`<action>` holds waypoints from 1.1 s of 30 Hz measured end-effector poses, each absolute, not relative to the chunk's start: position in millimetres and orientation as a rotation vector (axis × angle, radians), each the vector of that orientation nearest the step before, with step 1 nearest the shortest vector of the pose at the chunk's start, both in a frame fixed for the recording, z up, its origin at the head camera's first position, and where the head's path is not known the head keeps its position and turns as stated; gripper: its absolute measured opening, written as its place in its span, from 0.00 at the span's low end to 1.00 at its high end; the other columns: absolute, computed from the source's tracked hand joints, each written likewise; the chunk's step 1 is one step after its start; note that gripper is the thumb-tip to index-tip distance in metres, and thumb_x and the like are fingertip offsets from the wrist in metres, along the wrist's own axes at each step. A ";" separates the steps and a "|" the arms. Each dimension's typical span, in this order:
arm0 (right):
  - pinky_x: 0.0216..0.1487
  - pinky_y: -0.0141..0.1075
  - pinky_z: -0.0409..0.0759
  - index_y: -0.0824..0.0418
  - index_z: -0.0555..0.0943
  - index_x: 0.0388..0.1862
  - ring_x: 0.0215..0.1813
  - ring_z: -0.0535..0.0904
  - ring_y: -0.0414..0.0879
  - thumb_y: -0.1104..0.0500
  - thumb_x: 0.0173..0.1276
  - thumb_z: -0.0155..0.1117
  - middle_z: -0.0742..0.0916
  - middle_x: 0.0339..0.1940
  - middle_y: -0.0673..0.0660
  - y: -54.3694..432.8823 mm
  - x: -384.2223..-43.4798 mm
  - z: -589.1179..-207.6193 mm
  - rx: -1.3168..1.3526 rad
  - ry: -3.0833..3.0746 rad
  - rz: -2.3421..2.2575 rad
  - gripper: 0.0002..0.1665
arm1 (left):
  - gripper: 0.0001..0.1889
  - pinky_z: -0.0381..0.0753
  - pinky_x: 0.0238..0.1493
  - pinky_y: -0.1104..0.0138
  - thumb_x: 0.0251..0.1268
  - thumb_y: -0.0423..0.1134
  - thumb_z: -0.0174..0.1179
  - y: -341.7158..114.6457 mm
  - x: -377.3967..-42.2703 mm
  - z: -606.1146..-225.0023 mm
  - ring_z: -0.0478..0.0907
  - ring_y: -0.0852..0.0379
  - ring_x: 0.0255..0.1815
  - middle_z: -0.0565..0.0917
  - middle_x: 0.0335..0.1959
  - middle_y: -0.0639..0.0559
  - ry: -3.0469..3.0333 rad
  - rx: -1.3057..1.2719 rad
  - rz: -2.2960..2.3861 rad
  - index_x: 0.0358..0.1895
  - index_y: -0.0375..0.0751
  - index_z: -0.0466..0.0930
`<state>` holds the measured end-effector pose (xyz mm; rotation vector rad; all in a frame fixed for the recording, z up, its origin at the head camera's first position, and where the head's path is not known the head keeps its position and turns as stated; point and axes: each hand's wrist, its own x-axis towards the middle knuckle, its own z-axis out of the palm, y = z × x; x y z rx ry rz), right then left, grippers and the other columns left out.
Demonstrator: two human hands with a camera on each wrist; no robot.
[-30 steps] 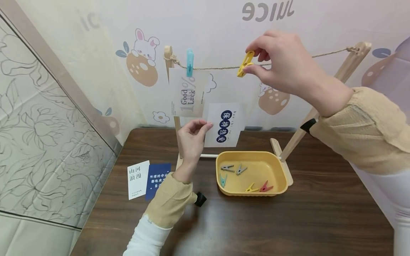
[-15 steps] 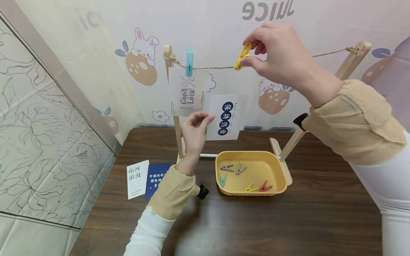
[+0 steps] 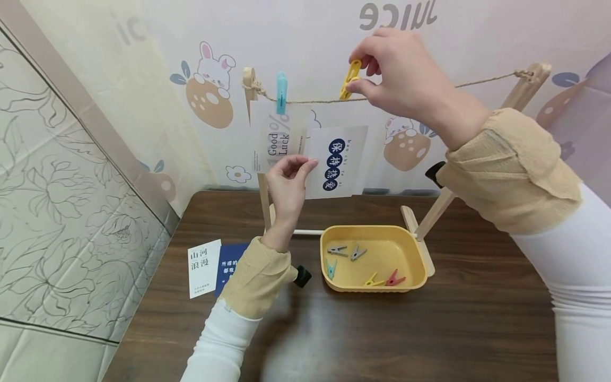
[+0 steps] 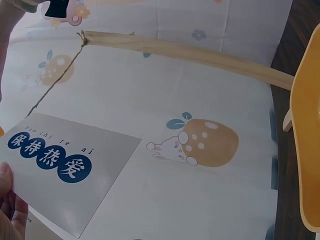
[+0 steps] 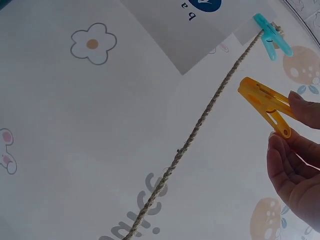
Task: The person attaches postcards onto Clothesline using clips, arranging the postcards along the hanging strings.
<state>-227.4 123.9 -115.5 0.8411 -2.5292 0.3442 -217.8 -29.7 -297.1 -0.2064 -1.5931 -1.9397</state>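
Note:
My left hand (image 3: 288, 185) pinches the left edge of a white card (image 3: 350, 164) with white characters in dark blue circles, held below the twine line (image 3: 315, 102). In my right hand (image 3: 398, 71) is a yellow clothespin (image 5: 265, 102), pinched between thumb and fingers. In the right wrist view its tip stands beside the twine, apart from it. A light blue clothespin (image 3: 281, 93) clips a "Good Luck" card (image 3: 262, 135) to the line's left end. The left wrist view shows the held card's (image 4: 100, 150) upper corner near the twine.
A yellow basket (image 3: 369, 289) with several small grey, teal, yellow and red clothespins stands on the dark wooden table (image 3: 382, 339). Wooden posts (image 3: 527, 93) carry the twine. A white card (image 3: 204, 276) and a dark blue card (image 3: 226, 265) lie at left.
The left hand has raised the held card toward the twine. My right hand has moved left and up with the yellow clothespin.

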 end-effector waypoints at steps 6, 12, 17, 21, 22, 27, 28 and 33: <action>0.41 0.41 0.66 0.73 0.74 0.47 0.41 0.70 0.55 0.60 0.59 0.61 0.77 0.39 0.65 121.9 -231.6 -114.4 0.842 -2.521 0.333 0.20 | 0.10 0.75 0.31 0.71 0.45 0.29 0.66 -28.1 -221.2 -293.1 0.75 0.61 0.24 0.79 0.26 0.40 -1.595 -0.210 -1.941 0.27 0.24 0.77; 0.40 0.41 0.65 0.74 0.75 0.46 0.40 0.70 0.55 0.60 0.59 0.61 0.78 0.37 0.66 122.2 -236.2 -112.7 0.847 -2.502 0.336 0.20 | 0.10 0.75 0.30 0.71 0.45 0.29 0.66 -25.3 -225.0 -287.2 0.74 0.61 0.24 0.79 0.27 0.40 -1.582 -0.219 -1.943 0.28 0.25 0.77; 0.41 0.41 0.66 0.73 0.75 0.46 0.41 0.70 0.55 0.60 0.60 0.60 0.78 0.38 0.65 122.0 -238.9 -111.0 0.819 -2.525 0.323 0.20 | 0.10 0.74 0.30 0.72 0.45 0.29 0.66 -23.6 -228.8 -281.9 0.74 0.61 0.24 0.79 0.26 0.41 -1.572 -0.200 -1.956 0.28 0.25 0.77; 0.41 0.40 0.66 0.72 0.75 0.47 0.42 0.70 0.54 0.60 0.60 0.59 0.78 0.39 0.65 121.7 -239.4 -109.6 0.802 -2.562 0.318 0.19 | 0.10 0.75 0.30 0.71 0.45 0.30 0.67 -22.6 -232.1 -279.3 0.74 0.61 0.24 0.79 0.25 0.42 -1.564 -0.191 -1.943 0.27 0.25 0.77; 0.41 0.40 0.66 0.72 0.75 0.47 0.42 0.70 0.54 0.60 0.60 0.59 0.78 0.39 0.65 121.5 -239.4 -109.3 0.799 -2.573 0.318 0.20 | 0.10 0.75 0.30 0.71 0.45 0.30 0.67 -22.7 -233.2 -279.2 0.74 0.61 0.24 0.79 0.25 0.42 -1.562 -0.188 -1.944 0.27 0.25 0.77; 0.41 0.39 0.67 0.71 0.75 0.48 0.41 0.71 0.53 0.59 0.60 0.59 0.78 0.39 0.64 120.1 -238.6 -107.8 0.800 -2.610 0.314 0.19 | 0.10 0.75 0.31 0.71 0.44 0.29 0.66 -22.9 -237.9 -278.9 0.74 0.61 0.24 0.79 0.25 0.42 -1.539 -0.181 -1.966 0.27 0.24 0.77; 0.40 0.39 0.67 0.71 0.76 0.47 0.41 0.72 0.53 0.59 0.60 0.60 0.78 0.39 0.64 119.7 -238.6 -107.6 0.804 -2.613 0.313 0.19 | 0.10 0.75 0.31 0.71 0.44 0.28 0.66 -23.1 -238.8 -278.9 0.74 0.61 0.24 0.79 0.25 0.42 -1.540 -0.177 -1.970 0.27 0.24 0.77; 0.39 0.37 0.68 0.71 0.76 0.47 0.39 0.72 0.52 0.61 0.59 0.61 0.79 0.38 0.64 118.1 -238.8 -106.7 0.819 -2.619 0.308 0.18 | 0.10 0.75 0.31 0.71 0.45 0.30 0.66 -23.4 -241.0 -278.2 0.74 0.62 0.25 0.80 0.26 0.42 -1.567 -0.163 -1.957 0.28 0.25 0.78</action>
